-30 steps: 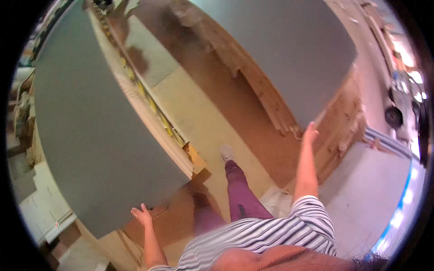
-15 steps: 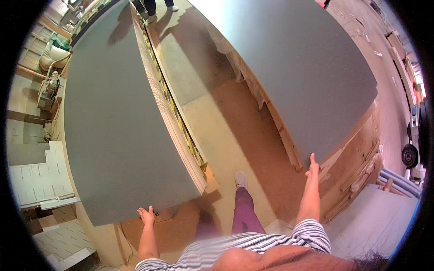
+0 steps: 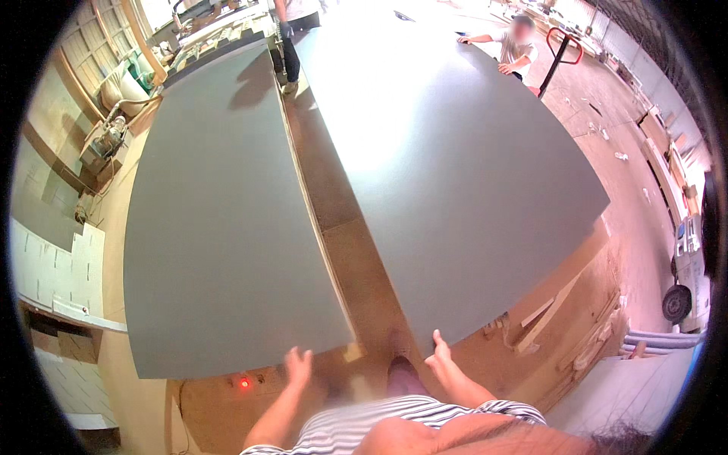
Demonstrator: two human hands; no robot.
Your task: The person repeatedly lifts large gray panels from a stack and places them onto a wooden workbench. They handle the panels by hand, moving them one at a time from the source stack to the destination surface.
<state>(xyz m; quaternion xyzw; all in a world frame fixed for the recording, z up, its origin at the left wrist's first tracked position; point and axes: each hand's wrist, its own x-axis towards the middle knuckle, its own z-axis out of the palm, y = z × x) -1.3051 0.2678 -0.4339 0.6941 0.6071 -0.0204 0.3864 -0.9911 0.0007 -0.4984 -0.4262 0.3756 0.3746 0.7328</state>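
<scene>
A large flat dark-grey panel (image 3: 470, 167) reaches away from me on the right, its far part bright with glare. My right hand (image 3: 440, 359) grips its near left corner, thumb on top and fingers hidden below. To the left lies a second grey panel (image 3: 227, 212), and a narrow gap separates the two. My left hand (image 3: 299, 365) is at this panel's near edge, fingers apart and slightly blurred, holding nothing; whether it touches the edge I cannot tell.
A co-worker (image 3: 516, 53) has both hands on the right panel's far edge. Another person (image 3: 296, 38) stands at the gap's far end. Beyond is a red-handled pallet jack (image 3: 561, 57). A small red light (image 3: 245, 383) glows under the left panel. Grey rolls (image 3: 660, 341) lie at right.
The right panel has shifted left with my right hand, narrowing the gap. My left hand has slid right along the left panel's edge. The co-worker at the far edge has come into view.
</scene>
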